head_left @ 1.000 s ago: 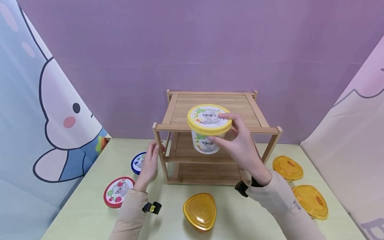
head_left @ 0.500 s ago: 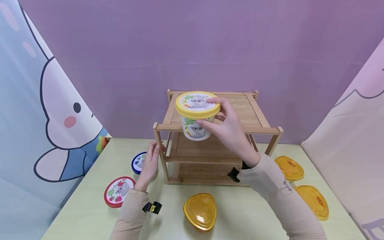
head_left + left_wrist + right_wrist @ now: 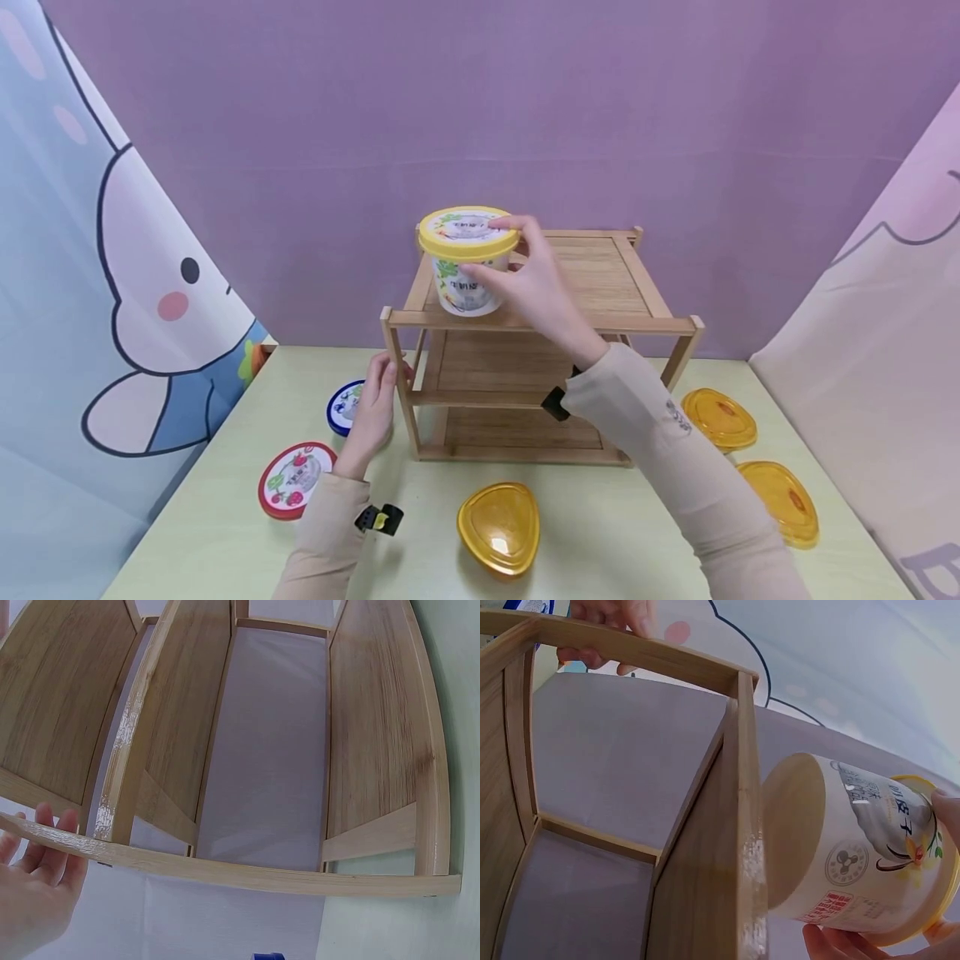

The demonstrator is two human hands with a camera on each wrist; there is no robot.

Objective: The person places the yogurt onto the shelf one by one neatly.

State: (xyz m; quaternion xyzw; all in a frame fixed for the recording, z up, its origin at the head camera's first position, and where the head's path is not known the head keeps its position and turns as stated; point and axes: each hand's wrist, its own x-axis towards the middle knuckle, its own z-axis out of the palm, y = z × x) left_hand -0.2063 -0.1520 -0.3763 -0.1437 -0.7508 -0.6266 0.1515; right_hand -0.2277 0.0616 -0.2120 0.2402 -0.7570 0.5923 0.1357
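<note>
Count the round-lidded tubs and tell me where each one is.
3: yellow tub in the right hand; blue tub partly hidden by the left hand; red tub beside the left sleeve. Others could be hidden behind the rack.

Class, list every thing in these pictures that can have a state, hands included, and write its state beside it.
Yellow-lidded tub: closed, held up
Right hand: gripping that tub
Wooden rack: standing upright
Left hand: gripping that rack
Red-lidded tub: closed
Blue-lidded tub: closed, partly hidden
Front amber container: closed
Near right amber container: closed, partly hidden
Far right amber container: closed
</note>
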